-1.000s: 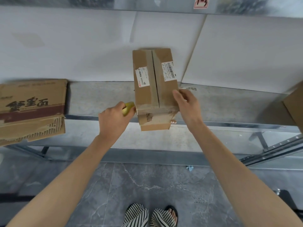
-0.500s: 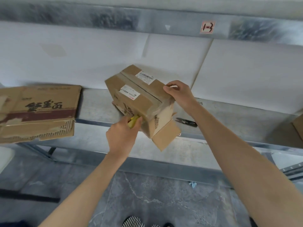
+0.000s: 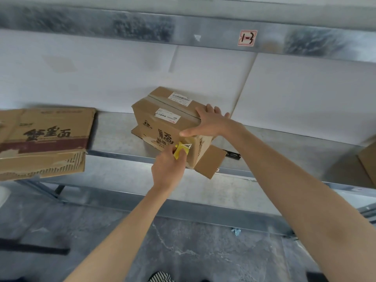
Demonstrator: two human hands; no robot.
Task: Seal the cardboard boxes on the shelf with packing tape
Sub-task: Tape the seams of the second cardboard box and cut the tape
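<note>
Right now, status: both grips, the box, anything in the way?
Left grip holds yellow tape dispenser at cardboard box corner. Right grip flat on top. Flap sticks out open. Black tool behind on shelf.

Box (image 3: 162, 123) mid-shelf (image 3: 114, 137); carton (image 3: 44, 139) to its L, scissors (image 3: 233, 154) just R.

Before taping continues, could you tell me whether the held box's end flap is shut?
Open: the flap sticks out beside the box, not folded in.

Beam sticker (image 3: 247, 38): red-framed, handwritten "1-3", blurred.
Middle box (image 3: 160, 127): large printed 福 on its side.
White labels (image 3: 180, 98): one barcode, print too small to read.
Left box (image 3: 46, 137): big dark Chinese characters, ending 面.
</note>
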